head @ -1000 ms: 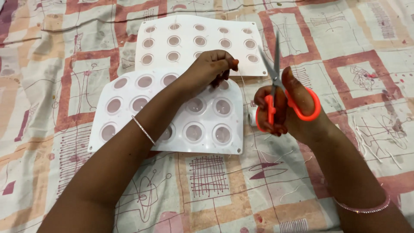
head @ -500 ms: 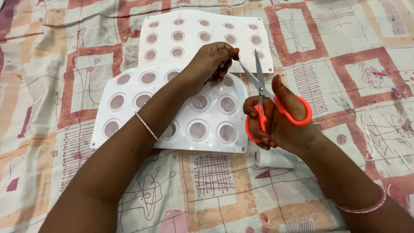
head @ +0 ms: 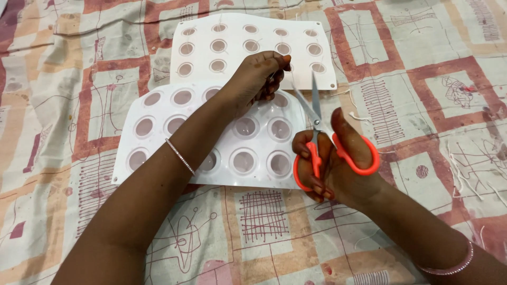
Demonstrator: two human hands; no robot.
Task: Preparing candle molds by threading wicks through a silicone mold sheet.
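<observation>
Left hand (head: 259, 74), frame centre-top: fingertips pinched shut on a thin white thread (head: 293, 84), barely visible, above two white cavity moulds (head: 158, 158). Right hand (head: 338, 169), centre-right: fingers clenched through orange scissors (head: 322, 137) handles; blades slightly parted, tips just below the pinching fingertips.

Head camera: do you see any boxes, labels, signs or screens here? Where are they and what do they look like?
None: no box, label, sign or screen shows.
White tray: near, on the cloth, rounded top, round cups.
Second white tray: behind it, smaller round cups.
Patterned cloth: under everything, cream with red squares.
Scissors: orange handles, in the right hand.
</observation>
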